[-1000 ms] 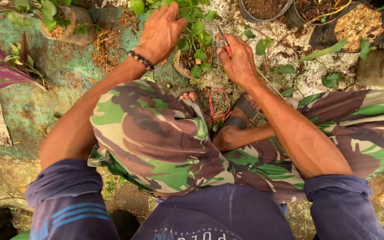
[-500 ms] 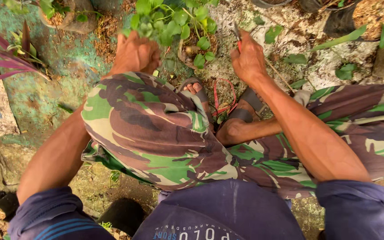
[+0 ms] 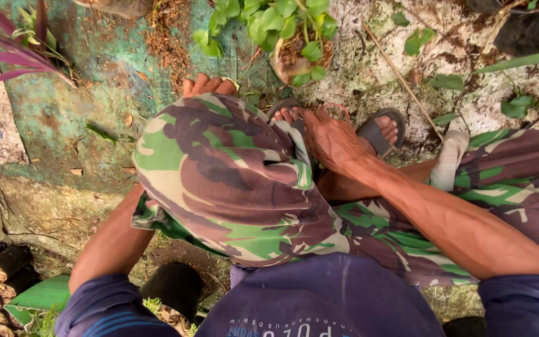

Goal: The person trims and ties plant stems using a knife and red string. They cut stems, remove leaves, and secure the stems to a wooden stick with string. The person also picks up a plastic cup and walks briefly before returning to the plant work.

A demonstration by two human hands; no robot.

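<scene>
Mossy ground carries a small potted plant [image 3: 294, 43] just beyond the knee. Left hand [image 3: 210, 86] and right hand [image 3: 332, 140] are apart, empty, resting low. Pot looks light, leaves fragile; grip the pot's wall.

From here my left hand [image 3: 209, 85] hides behind the camouflaged knee [image 3: 219, 162], only fingertips showing at twelve o'clock. I can't tell what my right hand [image 3: 332, 140] touches. The purple plant [image 3: 17, 53] is cut off at nine o'clock.
</scene>
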